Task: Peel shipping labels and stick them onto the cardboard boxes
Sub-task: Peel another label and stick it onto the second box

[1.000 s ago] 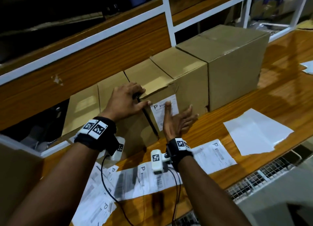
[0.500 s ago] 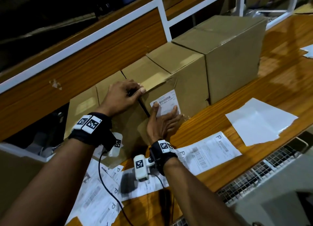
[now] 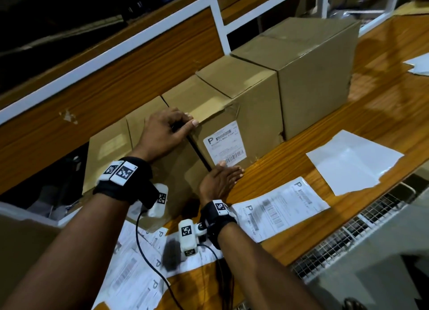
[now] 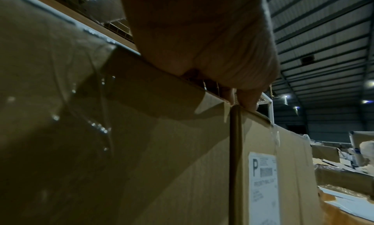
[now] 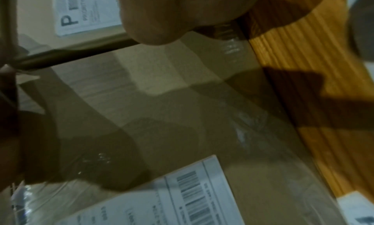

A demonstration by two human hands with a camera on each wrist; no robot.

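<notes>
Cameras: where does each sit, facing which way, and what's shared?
Head: worn on the head, facing forward-down at the cardboard boxes on the table; both forearms, left hand, right hand show.
Left wrist: on left wrist, facing up the box fronts; fingers on top edge.
Right wrist: on right wrist, facing box fronts and table; palm shows.
Shared: all see the stuck label.

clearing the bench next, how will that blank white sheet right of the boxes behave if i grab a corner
Probably floppy: the blank white sheet lies thin and flat on the table. Likely very light, so a push may slide it across the glossy wood. Its ragged lower edge suggests it tears easily.
</notes>
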